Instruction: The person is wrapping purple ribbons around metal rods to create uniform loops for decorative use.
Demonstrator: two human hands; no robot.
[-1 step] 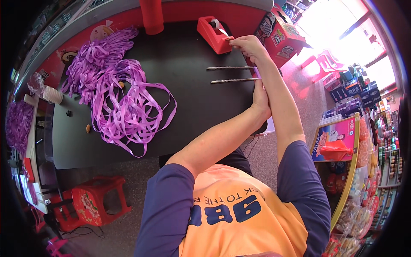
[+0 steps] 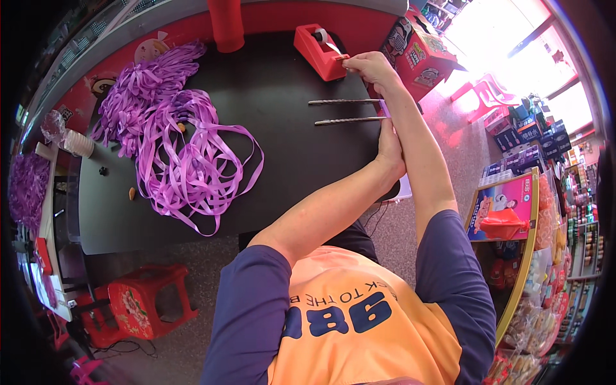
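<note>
At the table's far right, my right hand (image 2: 372,67) is closed in a pinch at the cutter end of a red tape dispenser (image 2: 314,51). Clear tape (image 2: 333,46) runs from its roll to that end. My left hand (image 2: 390,149) is by the table's right edge, its fingers mostly hidden behind my right forearm. Two thin twisted metal rods (image 2: 343,101) lie side by side just beyond the left hand, pointing left over the black table. A bit of purple ribbon (image 2: 384,107) shows at their right ends, partly covered by my forearm.
Loose loops of purple ribbon (image 2: 192,160) and a denser bundle (image 2: 144,83) cover the left of the black table (image 2: 289,167). A red cylinder (image 2: 226,25) stands at the back. Stacked cups (image 2: 78,142) are at the left edge. A red stool (image 2: 147,301) stands below.
</note>
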